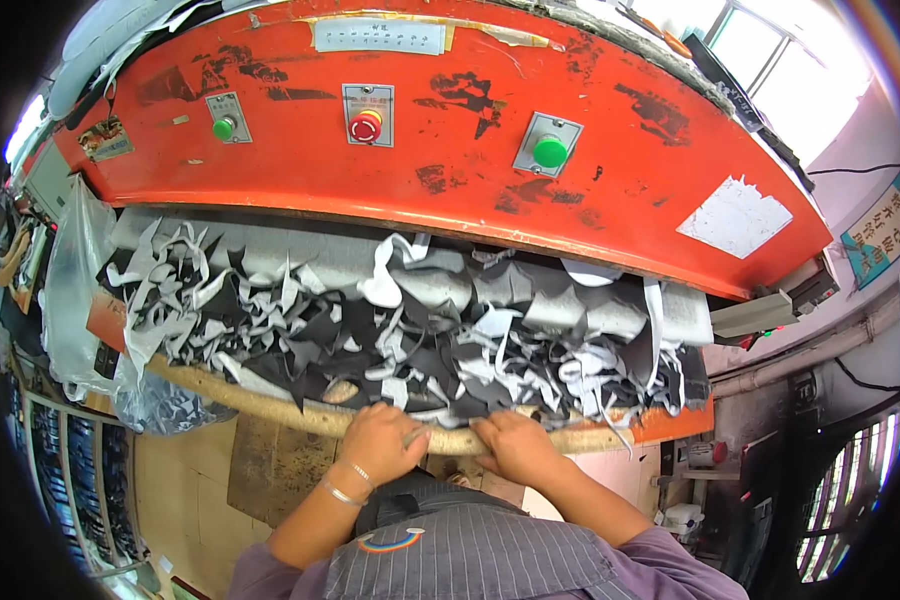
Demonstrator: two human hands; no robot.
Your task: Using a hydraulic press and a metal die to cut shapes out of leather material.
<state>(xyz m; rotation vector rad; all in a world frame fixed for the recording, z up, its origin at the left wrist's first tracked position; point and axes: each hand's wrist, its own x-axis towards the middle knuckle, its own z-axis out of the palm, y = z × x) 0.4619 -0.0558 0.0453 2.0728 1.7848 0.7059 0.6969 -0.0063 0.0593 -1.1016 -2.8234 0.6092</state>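
A thick tan board (270, 408) crosses in front of me, with its rounded front edge toward my body. My left hand (382, 440) is closed over that edge near the middle, thumb toward the right. A short gap to the right, my right hand (518, 445) grips the same edge. Dark and white fabric scraps (310, 330), cut into strips and jagged pieces, lie heaped on top of the board, beyond both hands. Behind the heap, a pale grey layer of material (430, 287) stretches along under the machine's red-orange front.
The red-orange machine front (610, 130) carries a red button (365, 126), a green button (549, 151) and a smaller green button (224, 128). A clear plastic bag (75, 290) hangs at the left. Shelving (65, 470) stands at lower left; a pipe (810, 360) runs along the right wall.
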